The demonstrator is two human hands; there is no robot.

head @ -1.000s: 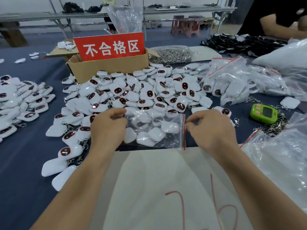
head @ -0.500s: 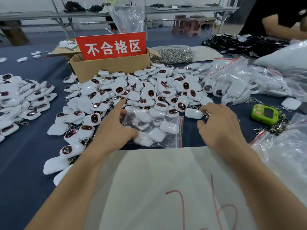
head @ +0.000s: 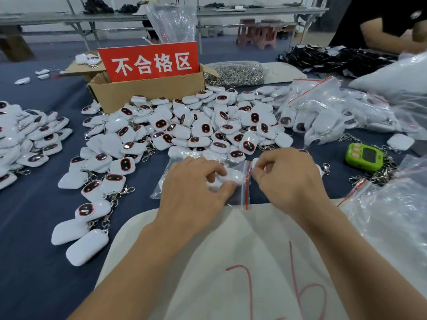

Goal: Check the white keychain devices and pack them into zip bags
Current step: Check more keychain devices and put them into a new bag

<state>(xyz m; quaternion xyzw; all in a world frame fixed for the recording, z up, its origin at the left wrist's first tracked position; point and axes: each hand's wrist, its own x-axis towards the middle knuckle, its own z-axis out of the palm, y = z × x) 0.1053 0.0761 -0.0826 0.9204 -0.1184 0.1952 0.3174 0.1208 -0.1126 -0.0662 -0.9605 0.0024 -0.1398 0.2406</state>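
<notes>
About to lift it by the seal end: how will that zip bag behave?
The zip bag looks like thin, crinkled film, so it will probably sag. The devices inside lie loose and will likely slide to the low end. The glossy film may slip, so pinch at the red strip.

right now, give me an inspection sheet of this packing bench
surface: dark blue table, white sheet at the near edge.
job's things: white keychain devices heaped mid-table; zip bag holding several.
clutter: cardboard box with red sign, green timer, loose bags right.
grippers: left hand presses the bag; right hand pinches its red seal.
cables: nothing seen.
surroundings: another person's arm far right, benches behind.
</notes>
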